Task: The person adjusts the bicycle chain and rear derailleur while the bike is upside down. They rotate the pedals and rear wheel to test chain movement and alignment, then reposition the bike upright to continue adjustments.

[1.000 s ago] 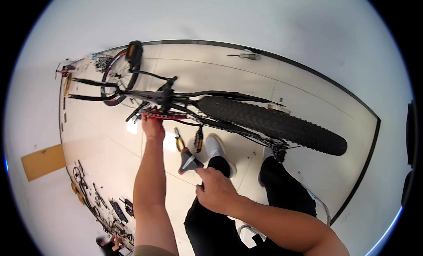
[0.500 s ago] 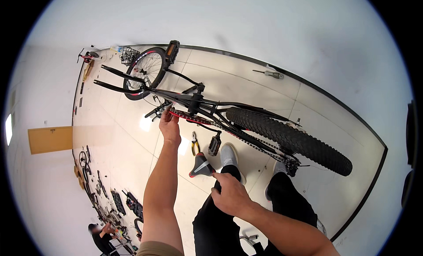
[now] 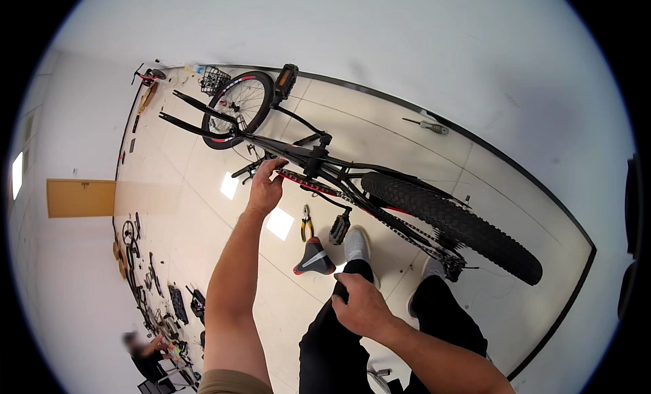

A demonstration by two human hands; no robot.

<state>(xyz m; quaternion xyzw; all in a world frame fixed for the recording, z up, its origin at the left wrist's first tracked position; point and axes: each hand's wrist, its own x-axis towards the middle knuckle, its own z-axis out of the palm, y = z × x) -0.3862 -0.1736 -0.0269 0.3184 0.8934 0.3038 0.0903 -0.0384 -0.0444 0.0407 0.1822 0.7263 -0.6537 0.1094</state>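
Observation:
A black bicycle frame [image 3: 271, 148] stretches from the fork [image 3: 203, 116] at left to the rear wheel [image 3: 454, 224] at right. My left hand [image 3: 266, 185] is at the front of the red-edged chainring, its curled fingers closed on the bicycle chain [image 3: 319, 186] there; the fingertips are partly hidden. Below the chainring hangs a pedal [image 3: 340, 228]; the other pedal [image 3: 285, 81] points toward the wall. My right hand [image 3: 365, 307] hovers over my knee with fingers curled in, its inner side hidden. Close to it is a black-and-red saddle [image 3: 314, 258].
Yellow-handled pliers [image 3: 307, 223] lie on the floor near the saddle. A detached wheel [image 3: 239, 110] lies behind the fork, and a screwdriver [image 3: 428, 126] by the wall. Bicycle parts [image 3: 178, 304] and a seated person [image 3: 150, 360] are at far left. My shoes [image 3: 357, 245] stand beneath the frame.
The view has shifted, so the bicycle appears slightly farther right. My left hand stays at the chainring, its fingers bent more. My right hand has drawn slightly away from the saddle.

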